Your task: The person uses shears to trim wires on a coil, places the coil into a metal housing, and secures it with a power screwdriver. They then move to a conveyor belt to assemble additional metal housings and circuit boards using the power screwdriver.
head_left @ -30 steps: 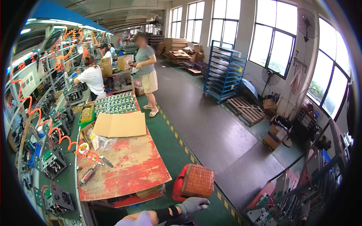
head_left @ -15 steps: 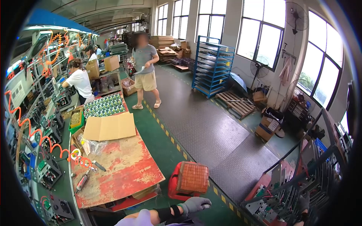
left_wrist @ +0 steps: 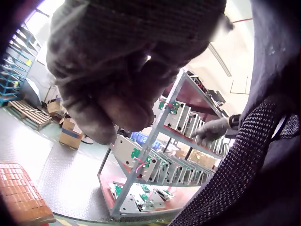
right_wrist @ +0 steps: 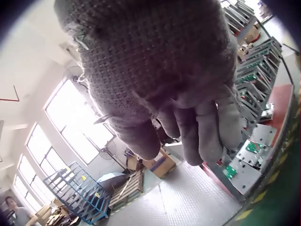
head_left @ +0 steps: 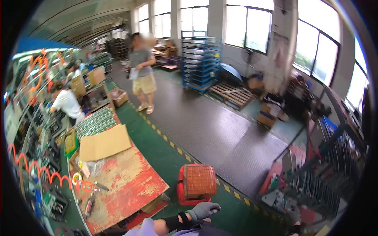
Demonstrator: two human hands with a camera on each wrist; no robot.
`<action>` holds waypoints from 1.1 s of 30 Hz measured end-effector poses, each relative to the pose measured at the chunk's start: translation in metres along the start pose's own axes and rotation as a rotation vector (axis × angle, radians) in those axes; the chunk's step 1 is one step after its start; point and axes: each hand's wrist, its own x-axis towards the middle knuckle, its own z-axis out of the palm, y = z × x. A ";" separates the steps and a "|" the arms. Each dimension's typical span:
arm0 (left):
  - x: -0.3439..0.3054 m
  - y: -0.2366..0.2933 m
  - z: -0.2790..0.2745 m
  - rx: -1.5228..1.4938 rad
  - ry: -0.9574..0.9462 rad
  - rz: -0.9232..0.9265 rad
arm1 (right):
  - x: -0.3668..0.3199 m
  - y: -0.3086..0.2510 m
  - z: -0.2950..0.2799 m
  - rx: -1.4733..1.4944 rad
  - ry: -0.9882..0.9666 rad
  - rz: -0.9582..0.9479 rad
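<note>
R hand (head_left: 293, 215) nr rack (left_wrist: 148, 144) w/ PCBs (right_wrist: 254, 147)

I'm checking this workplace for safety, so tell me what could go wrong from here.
The right hand is close to the rack of panels; reaching in might snag the exposed red wires or knock a panel. The red seat stands on the floor just ahead of the left hand, so stepping forward could mean a stumble over it.

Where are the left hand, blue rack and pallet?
Left hand (head_left: 201, 211): head view, back of the glove.
Blue rack (head_left: 208, 63): head view, side frame.
Pallet (head_left: 231, 94): head view, top slats.
</note>
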 end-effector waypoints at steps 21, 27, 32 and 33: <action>0.126 0.104 0.106 0.088 -0.791 0.490 | -0.478 0.190 0.317 -0.124 -0.219 0.900; 0.120 0.147 0.202 0.199 -1.168 0.718 | -0.514 0.042 0.254 0.212 0.397 1.455; 0.077 0.209 0.273 0.185 -1.289 0.890 | -0.566 0.025 0.155 0.028 1.041 1.352; 0.064 0.220 0.289 0.186 -1.318 0.879 | -0.580 0.028 0.129 -0.010 1.167 1.287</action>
